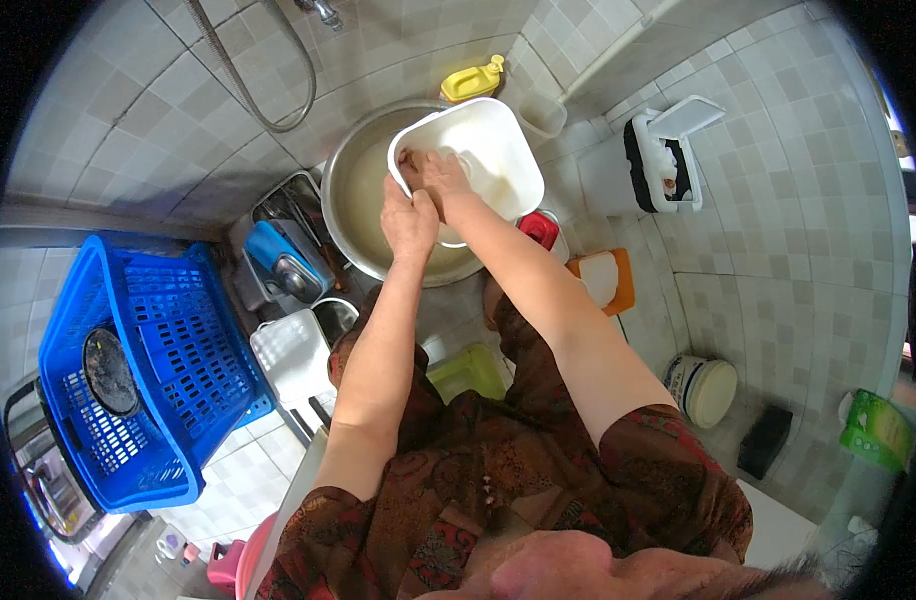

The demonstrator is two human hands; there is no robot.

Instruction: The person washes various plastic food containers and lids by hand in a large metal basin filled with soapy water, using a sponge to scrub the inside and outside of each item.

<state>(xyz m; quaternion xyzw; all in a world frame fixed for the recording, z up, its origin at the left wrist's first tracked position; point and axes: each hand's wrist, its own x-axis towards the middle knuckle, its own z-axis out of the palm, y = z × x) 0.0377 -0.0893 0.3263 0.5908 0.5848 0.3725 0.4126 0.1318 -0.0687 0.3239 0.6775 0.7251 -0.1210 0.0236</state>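
A white plastic tub (503,150) is tilted over a large round metal basin (343,238) that holds cloudy water. My left hand (409,223) grips the tub's near left rim. Inside the tub, my right hand (437,178) lies against its inner wall near that rim; its fingertips are partly hidden, and whether it holds a cloth or sponge cannot be told. Part of another white rim shows beneath the tub, low in the basin. Just right of the basin sits a red object (539,229) in a pale container.
Left of the basin are metal pans with a blue container (274,251), a white lidded box (291,356) and a stacked blue plastic basket (180,337). A yellow pump bottle (471,81) stands behind. To the right are an orange tray (621,283), an open white bin (694,176) and a lidded bucket (709,394).
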